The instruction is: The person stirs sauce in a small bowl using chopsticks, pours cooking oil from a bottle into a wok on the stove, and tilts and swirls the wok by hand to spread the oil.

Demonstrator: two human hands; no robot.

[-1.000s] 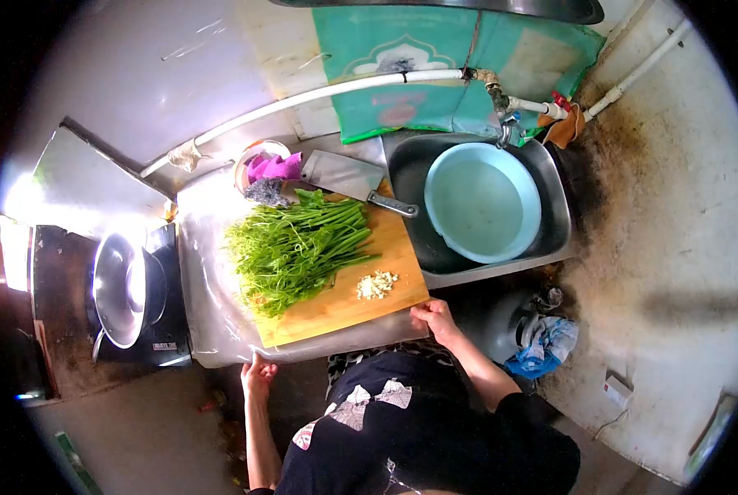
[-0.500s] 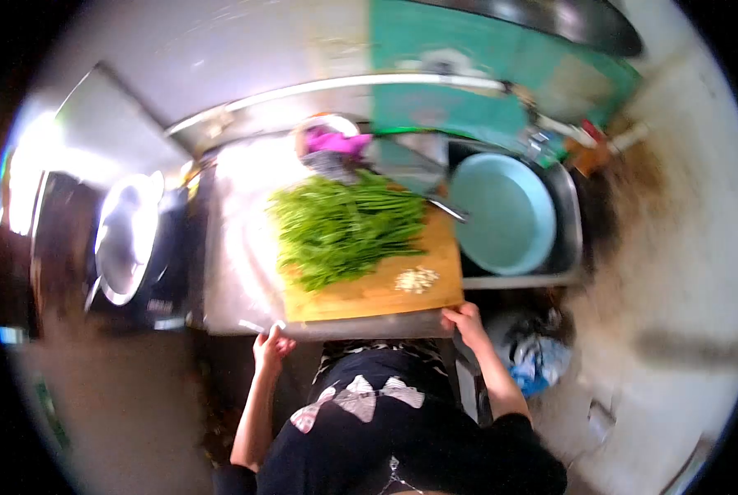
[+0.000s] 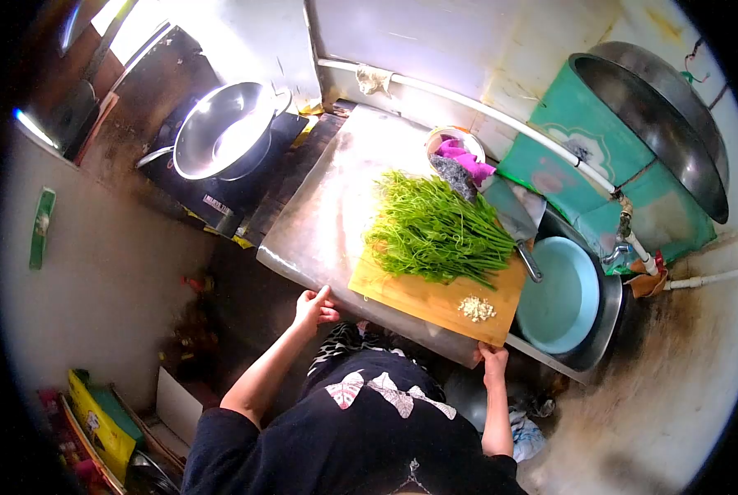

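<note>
A heap of leafy green stalks [image 3: 435, 231] lies across a wooden cutting board [image 3: 418, 304] on a metal-topped counter [image 3: 303, 223]. Chopped pale bits [image 3: 477, 309] sit near the board's lower right corner. My left hand [image 3: 315, 308] touches the counter's front edge, its fingers partly apart and nothing held. At the counter's front right corner, just below the board, my right hand [image 3: 492, 360] grips the edge with fingers together. A cleaver [image 3: 513, 219] lies behind the greens, its handle pointing toward the sink.
A light blue basin [image 3: 558, 295] with water stands in the sink [image 3: 608, 322] at the right. A steel pan [image 3: 224, 132] rests on the black stove at the left. Behind the greens are a bowl and purple cloth [image 3: 459, 157]. Large metal basins [image 3: 653, 124] hang on the wall.
The view has turned toward the left, so the counter looks tilted and more of the stove side shows. Both hands remain at the counter's front edge; the board and greens keep their places on it.
</note>
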